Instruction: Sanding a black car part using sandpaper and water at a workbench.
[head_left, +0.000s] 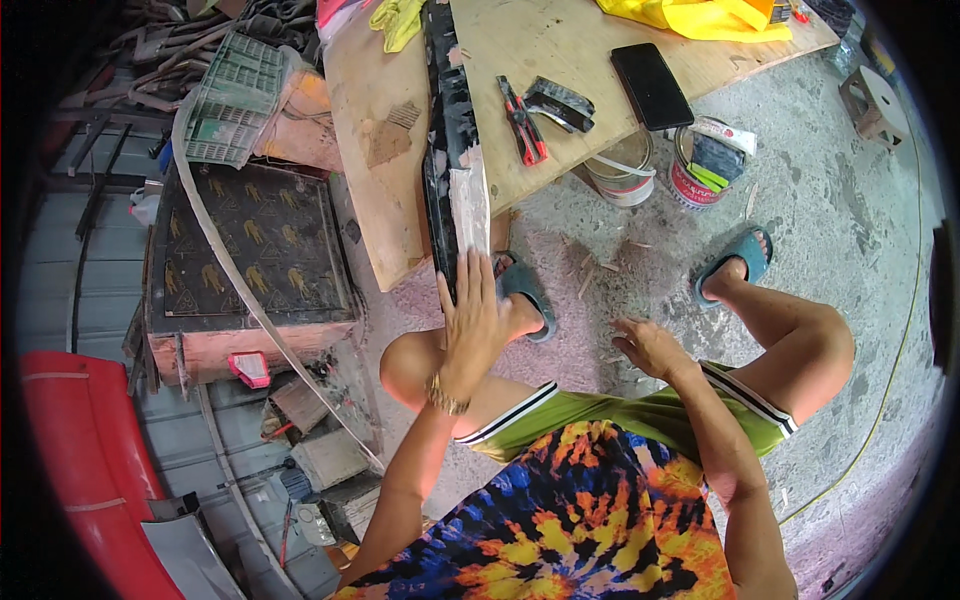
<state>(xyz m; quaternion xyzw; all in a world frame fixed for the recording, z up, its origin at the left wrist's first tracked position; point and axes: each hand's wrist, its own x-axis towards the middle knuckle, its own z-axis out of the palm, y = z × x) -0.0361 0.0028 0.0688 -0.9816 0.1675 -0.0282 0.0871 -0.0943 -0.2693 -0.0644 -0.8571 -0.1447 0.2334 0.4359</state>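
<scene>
Resting palm down, your left hand (472, 315) lies with its fingers stretched out over the near end of the long black strip (437, 170), clear of any grip on it; the strip runs lengthwise along the plywood worktop (378, 85) and juts past its near edge, with a whitish patch (469, 205) just ahead of your fingertips. Your right hand (655, 350) is well apart from the left, held above the floor (815, 200) in front of your shorts (645, 415), its fingers loosely bent and parted.

To the right of the strip you have a red-and-black cutter (522, 122); just beside it lies a black scraper (560, 104), and farther right a black phone (652, 86) sits at the worktop's edge; below that edge an open tin (622, 172) stands near a red-and-white can (692, 188), which has a dark block (717, 158) and a white tube (728, 134) on top; a yellow glove (398, 22) lies left of the strip's far end.
</scene>
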